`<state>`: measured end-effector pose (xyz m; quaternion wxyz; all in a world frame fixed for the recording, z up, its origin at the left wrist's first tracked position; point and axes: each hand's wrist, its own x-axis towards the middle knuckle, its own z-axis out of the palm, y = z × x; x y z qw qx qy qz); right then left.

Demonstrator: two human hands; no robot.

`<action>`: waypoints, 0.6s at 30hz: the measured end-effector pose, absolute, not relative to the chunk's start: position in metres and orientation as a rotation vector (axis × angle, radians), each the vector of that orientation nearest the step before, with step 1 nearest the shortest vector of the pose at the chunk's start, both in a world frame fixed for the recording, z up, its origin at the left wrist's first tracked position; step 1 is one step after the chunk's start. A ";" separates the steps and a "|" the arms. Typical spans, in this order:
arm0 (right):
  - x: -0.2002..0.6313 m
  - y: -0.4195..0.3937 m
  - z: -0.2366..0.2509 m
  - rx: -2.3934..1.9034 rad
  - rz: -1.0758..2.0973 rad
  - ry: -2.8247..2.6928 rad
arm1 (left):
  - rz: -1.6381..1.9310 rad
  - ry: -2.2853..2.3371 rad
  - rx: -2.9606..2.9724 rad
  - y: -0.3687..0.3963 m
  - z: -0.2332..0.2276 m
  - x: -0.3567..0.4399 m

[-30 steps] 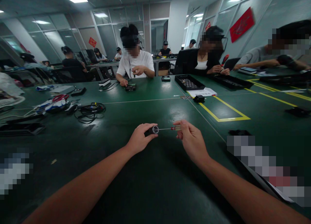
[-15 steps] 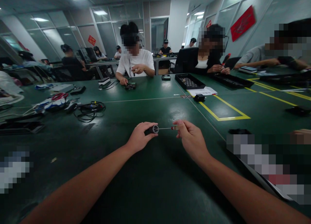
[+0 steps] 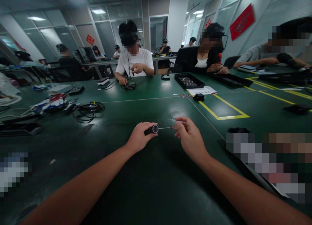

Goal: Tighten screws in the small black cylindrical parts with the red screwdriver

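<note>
My left hand (image 3: 139, 138) grips a small black cylinder (image 3: 151, 130) with a round silvery end face, held just above the dark green table (image 3: 136, 186). My right hand (image 3: 190, 138) pinches the red handle of a thin screwdriver (image 3: 168, 127). Its metal shaft runs level to the left, and the tip meets the cylinder's end face. Most of the handle is hidden by my fingers.
A tangle of black cable (image 3: 88, 110) and red, white and blue items (image 3: 52, 103) lie at the left. A black tray (image 3: 189, 81), white paper (image 3: 204, 90) and a small black box (image 3: 199, 97) sit beyond a yellow taped outline (image 3: 223, 108). Several people work across the table.
Both hands sit slightly higher in the frame, still joined through the screwdriver and cylinder. More of the red handle is covered by my right fingers. The view has tilted down a little.
</note>
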<state>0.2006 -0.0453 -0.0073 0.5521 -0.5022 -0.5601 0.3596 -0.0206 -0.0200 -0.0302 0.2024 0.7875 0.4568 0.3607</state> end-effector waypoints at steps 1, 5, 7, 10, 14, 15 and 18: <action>0.200 -0.044 -0.009 -1.165 0.851 -1.302 | 1.012 1.278 2.202 -0.020 -0.030 -0.021; 0.199 -0.043 -0.011 -1.157 0.859 -1.287 | 1.018 1.279 2.241 -0.019 -0.032 -0.021; 0.200 -0.043 -0.009 -1.180 0.873 -1.293 | 1.006 1.281 2.260 -0.020 -0.033 -0.021; 0.202 -0.044 -0.007 -1.209 0.839 -1.340 | 0.988 1.291 2.265 -0.020 -0.031 -0.021; 0.202 -0.043 -0.010 -1.174 0.839 -1.330 | 0.998 1.292 2.254 -0.021 -0.029 -0.020; 0.201 -0.043 -0.010 -1.153 0.857 -1.299 | 1.000 1.295 2.252 -0.021 -0.028 -0.020; 0.199 -0.043 -0.012 -1.124 0.903 -1.236 | 0.991 1.310 2.250 -0.021 -0.027 -0.019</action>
